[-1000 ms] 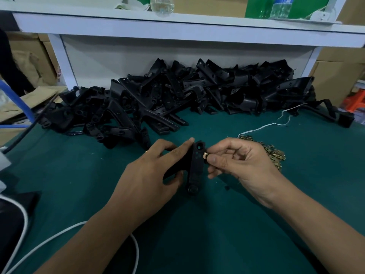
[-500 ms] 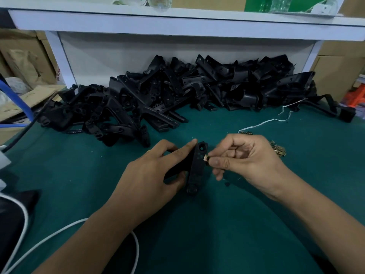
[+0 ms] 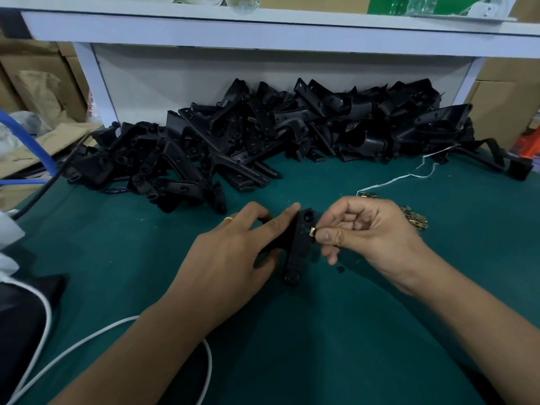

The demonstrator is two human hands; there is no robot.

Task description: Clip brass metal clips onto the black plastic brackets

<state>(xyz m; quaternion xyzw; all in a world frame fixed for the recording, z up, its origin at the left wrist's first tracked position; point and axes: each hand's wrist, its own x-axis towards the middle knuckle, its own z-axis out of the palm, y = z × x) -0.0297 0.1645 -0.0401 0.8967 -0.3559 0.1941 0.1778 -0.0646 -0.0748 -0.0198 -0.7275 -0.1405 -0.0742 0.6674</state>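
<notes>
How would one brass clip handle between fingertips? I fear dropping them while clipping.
The brass clip is tiny beside the right hand pinching it, so probably light and easily fumbled. It looks like flat bent metal: likely stiff, unlikely to roll, perhaps slippery.

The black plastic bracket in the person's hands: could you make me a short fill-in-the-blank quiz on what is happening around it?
1. The left hand grips the black plastic bracket, while the right hand pinches a small ____ metal clip against it.
2. The table is covered in dark ____ cloth.
3. The loose pile of brass clips lies beside the ____ hand.

Missing words: brass; green; right
</notes>
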